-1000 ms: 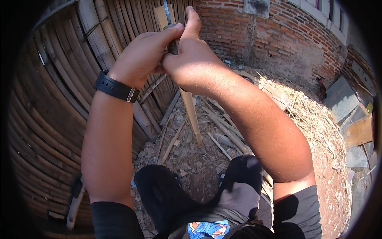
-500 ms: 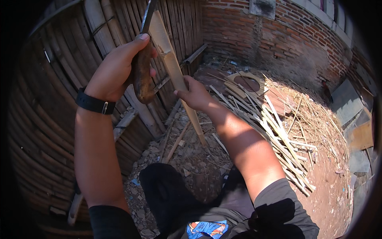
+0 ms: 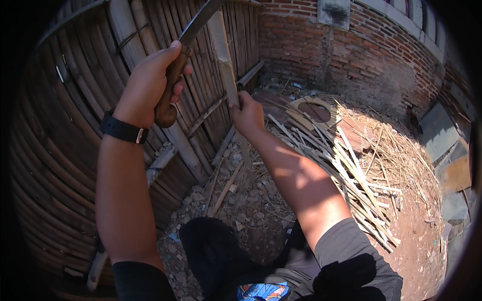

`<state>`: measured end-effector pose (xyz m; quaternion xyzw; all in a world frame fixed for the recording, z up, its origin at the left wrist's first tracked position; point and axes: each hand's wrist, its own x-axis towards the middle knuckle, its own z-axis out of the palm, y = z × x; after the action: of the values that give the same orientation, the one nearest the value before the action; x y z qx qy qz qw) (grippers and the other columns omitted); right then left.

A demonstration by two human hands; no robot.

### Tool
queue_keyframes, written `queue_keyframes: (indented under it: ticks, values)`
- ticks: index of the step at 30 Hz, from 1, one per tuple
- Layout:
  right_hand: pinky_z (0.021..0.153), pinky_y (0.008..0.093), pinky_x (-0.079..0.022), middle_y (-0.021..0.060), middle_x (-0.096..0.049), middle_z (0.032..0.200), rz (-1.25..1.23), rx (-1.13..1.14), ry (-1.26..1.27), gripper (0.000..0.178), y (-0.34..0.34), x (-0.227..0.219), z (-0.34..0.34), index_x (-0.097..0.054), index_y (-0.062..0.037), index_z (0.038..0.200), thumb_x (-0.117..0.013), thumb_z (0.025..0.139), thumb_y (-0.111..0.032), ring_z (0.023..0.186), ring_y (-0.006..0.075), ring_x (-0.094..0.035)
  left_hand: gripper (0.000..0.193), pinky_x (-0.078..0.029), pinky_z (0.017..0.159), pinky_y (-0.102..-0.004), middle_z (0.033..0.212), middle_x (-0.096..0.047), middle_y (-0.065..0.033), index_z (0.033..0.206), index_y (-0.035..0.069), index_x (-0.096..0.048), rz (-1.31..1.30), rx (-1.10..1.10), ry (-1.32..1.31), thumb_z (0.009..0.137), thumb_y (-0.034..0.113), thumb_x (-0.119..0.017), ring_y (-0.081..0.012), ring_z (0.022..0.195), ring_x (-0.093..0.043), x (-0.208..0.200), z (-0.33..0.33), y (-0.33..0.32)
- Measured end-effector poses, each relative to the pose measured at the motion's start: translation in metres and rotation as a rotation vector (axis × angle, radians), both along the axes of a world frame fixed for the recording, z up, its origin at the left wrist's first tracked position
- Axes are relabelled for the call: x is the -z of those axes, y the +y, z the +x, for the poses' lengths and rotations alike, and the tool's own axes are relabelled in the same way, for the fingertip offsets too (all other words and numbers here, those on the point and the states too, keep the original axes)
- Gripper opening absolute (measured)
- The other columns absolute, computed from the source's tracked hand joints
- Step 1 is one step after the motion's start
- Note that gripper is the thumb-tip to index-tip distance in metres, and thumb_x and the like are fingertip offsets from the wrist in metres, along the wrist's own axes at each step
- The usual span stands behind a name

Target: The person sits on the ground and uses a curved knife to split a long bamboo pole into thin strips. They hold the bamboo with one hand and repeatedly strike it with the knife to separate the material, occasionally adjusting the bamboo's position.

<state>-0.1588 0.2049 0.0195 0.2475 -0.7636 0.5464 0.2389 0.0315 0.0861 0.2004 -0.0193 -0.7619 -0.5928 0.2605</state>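
My left hand (image 3: 148, 85), with a dark strap at its wrist, is closed around the wooden handle of a machete (image 3: 201, 22). The blade points up and slants to the right, its tip cut off by the upper edge of the view. In my right hand (image 3: 248, 116) is a long pale split bamboo piece (image 3: 227, 70), gripped around its middle. It stands nearly upright, seen almost edge-on, with a notch or node on its upper part. Its lower end reaches down near the rubble. The blade is close to the bamboo's top; whether they touch I cannot tell.
A bamboo wall (image 3: 65, 130) rises close on my left, and a brick wall (image 3: 296, 47) stands behind. Cut bamboo strips (image 3: 351, 178) lie piled at the right, beside a board with a round hole (image 3: 326, 106). Rubble (image 3: 246, 203) covers the ground before my knees.
The machete has tilted, its blade leaning further right and its handle end shifting left. My right hand has turned the bamboo piece more upright and edge-on.
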Motion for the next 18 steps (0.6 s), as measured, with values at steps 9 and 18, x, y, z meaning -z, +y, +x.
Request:
queue_keyframes:
  ticks: [9, 18]
  values:
    - [0.075, 0.0472, -0.053, 0.0209, -0.072, 0.094, 0.011, -0.006, 0.054, 0.024, -0.003, 0.011, -0.005, -0.063, -0.0065, 0.112, -0.071, 0.092, -0.017, 0.089, 0.0409, -0.071, 0.049, -0.038, 0.048, -0.0216, 0.080, -0.058, 0.0033, 0.125, 0.002, -0.063, 0.067, 0.071, -0.022, 0.108, 0.045, -0.047, -0.0043, 0.054, -0.047, 0.011, -0.007, -0.017]
    - [0.099, 0.0413, -0.051, 0.0201, -0.069, 0.121, 0.039, -0.104, 0.044, 0.054, 0.041, 0.015, -0.011, -0.052, -0.0052, 0.138, -0.073, 0.095, -0.029, 0.119, 0.0336, -0.065, 0.051, -0.036, 0.045, -0.0194, 0.080, -0.057, 0.0053, 0.127, 0.001, -0.062, -0.038, 0.113, -0.041, 0.108, 0.046, -0.047, -0.0016, 0.052, -0.045, 0.001, -0.004, -0.009]
